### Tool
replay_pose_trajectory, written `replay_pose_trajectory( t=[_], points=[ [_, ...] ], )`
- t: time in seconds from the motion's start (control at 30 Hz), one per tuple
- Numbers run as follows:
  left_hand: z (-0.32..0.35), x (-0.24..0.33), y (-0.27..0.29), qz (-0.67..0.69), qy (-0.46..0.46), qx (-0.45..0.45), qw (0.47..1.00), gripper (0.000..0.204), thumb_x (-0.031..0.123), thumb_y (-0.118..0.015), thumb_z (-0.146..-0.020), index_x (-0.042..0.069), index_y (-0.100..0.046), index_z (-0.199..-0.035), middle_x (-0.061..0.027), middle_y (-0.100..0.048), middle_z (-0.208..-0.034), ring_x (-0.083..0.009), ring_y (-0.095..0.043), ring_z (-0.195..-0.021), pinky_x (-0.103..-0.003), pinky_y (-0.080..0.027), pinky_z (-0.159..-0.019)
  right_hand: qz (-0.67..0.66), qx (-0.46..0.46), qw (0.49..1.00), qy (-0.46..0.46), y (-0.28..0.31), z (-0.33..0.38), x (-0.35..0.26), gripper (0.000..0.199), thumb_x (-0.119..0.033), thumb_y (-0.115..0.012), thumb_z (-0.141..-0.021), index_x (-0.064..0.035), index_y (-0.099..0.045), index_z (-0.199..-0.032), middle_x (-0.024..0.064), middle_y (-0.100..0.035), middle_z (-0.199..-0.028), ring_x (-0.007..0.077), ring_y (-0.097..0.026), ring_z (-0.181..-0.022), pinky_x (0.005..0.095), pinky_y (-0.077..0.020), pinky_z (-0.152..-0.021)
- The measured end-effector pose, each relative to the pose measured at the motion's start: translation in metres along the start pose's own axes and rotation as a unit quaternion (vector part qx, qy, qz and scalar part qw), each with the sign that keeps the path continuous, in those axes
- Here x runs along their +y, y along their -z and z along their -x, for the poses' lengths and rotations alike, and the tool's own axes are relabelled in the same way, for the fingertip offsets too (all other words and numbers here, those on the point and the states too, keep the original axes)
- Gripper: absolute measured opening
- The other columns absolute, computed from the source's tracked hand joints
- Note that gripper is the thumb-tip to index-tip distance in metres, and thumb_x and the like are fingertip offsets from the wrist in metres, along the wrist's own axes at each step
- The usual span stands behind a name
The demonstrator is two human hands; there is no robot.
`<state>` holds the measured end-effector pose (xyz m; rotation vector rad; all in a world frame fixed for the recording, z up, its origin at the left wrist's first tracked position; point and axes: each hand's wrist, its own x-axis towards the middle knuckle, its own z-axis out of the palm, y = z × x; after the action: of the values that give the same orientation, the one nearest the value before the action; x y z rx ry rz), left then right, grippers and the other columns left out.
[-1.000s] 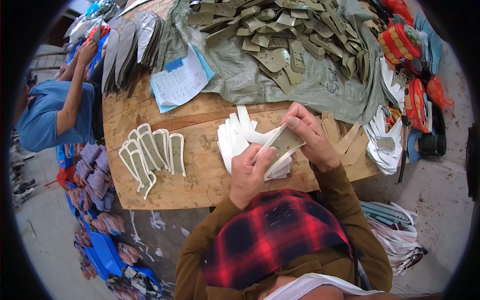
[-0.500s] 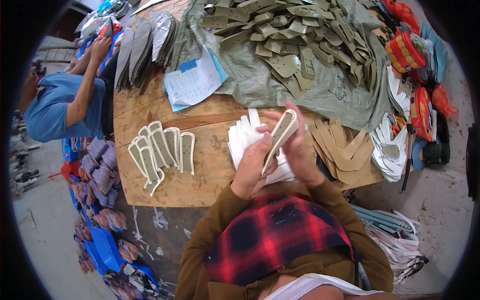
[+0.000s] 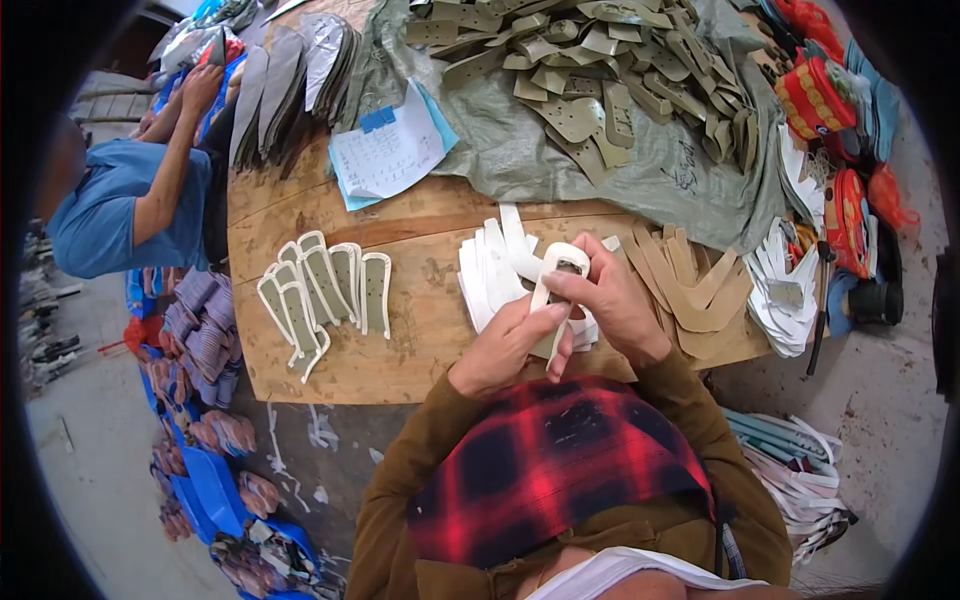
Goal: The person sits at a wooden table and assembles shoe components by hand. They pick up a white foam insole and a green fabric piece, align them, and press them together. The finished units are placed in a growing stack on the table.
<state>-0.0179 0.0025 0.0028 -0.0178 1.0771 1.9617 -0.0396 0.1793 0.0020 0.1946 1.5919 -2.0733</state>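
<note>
Over the near part of the table, both hands hold one olive plate with a white edging strip [image 3: 567,251] round its rounded top. My left hand [image 3: 507,342] is closed round its lower part. My right hand [image 3: 617,302] grips the upper right side, thumb lying across the face near the top; its fingers partly hide the plate. Just behind the hands is a pile of white curved strips [image 3: 480,282]. To the left, several olive plates with white edging [image 3: 318,290] lie overlapped on the wooden table [image 3: 420,350].
A heap of bare olive plates [image 3: 600,95] covers a green woven sheet [image 3: 480,170] at the back. Brown V-shaped pieces [image 3: 705,315] and more white strips [image 3: 785,300] lie right. Papers [image 3: 385,155] and grey stacks [image 3: 285,95] sit back left. A person in blue [image 3: 140,205] works there.
The plate has come upright, with its face turned toward me. My right hand, spread beside it before, now grips its upper side with the thumb on the face.
</note>
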Motion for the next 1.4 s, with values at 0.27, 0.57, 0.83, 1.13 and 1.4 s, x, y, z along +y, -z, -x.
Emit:
replay_pose_trajectory(
  t=[0.27,0.57,0.83,1.13,1.4],
  points=[
    [0.004,0.006,0.003,0.057,0.011,-0.012,0.998,0.034,0.024,-0.042,-0.104,-0.004,-0.052,-0.119,-0.0067,-0.057,-0.081,-0.0147,-0.057,-0.062,-0.028,-0.051,-0.056,0.024,-0.031,0.998,0.054,0.016,0.001,-0.010,0.022,-0.023,-0.059,-0.097,-0.0028,-0.056,-0.106,-0.0004,-0.058,-0.083,0.0058,-0.055,-0.074,0.0223,-0.0458,-0.066],
    [0.013,-0.007,0.017,0.121,-0.062,0.084,0.987,0.039,0.031,-0.039,-0.105,-0.003,-0.054,-0.117,-0.0082,-0.059,-0.082,-0.0164,-0.059,-0.062,-0.030,-0.052,-0.055,-0.023,-0.084,0.992,0.090,-0.018,0.011,0.020,0.033,-0.021,-0.055,-0.099,0.0011,-0.054,-0.124,0.0048,-0.060,-0.101,0.0106,-0.058,-0.080,0.0276,-0.0484,-0.077],
    [0.102,0.055,0.110,-0.625,-0.247,0.507,0.540,0.063,0.041,-0.058,-0.096,-0.004,-0.044,-0.137,-0.0222,-0.053,-0.129,-0.0342,-0.053,-0.119,-0.042,-0.042,-0.099,0.554,0.044,0.783,0.279,0.021,-0.011,0.032,0.036,-0.021,-0.068,-0.086,-0.0027,-0.061,-0.116,0.0126,-0.060,-0.100,0.0273,-0.057,-0.096,0.0380,-0.0439,-0.085],
    [0.038,-0.015,0.043,-0.222,-0.056,0.292,0.928,0.033,0.018,-0.060,-0.097,-0.001,-0.059,-0.124,-0.0100,-0.067,-0.107,-0.0127,-0.064,-0.088,-0.025,-0.053,-0.072,0.583,0.090,0.754,0.289,0.019,-0.031,0.034,0.025,-0.017,-0.071,-0.078,-0.0050,-0.056,-0.094,0.0104,-0.054,-0.085,0.0306,-0.054,-0.087,0.0399,-0.0390,-0.080],
    [-0.028,-0.016,0.030,0.075,-0.144,0.202,0.966,0.033,0.024,-0.059,-0.098,0.003,-0.056,-0.124,-0.0076,-0.066,-0.106,-0.0139,-0.065,-0.092,-0.029,-0.055,-0.069,0.418,-0.018,0.857,0.301,0.013,-0.024,-0.018,0.018,-0.010,-0.067,-0.083,-0.0029,-0.055,-0.094,0.0123,-0.060,-0.082,0.0291,-0.059,-0.077,0.0392,-0.0454,-0.070]
  ],
)
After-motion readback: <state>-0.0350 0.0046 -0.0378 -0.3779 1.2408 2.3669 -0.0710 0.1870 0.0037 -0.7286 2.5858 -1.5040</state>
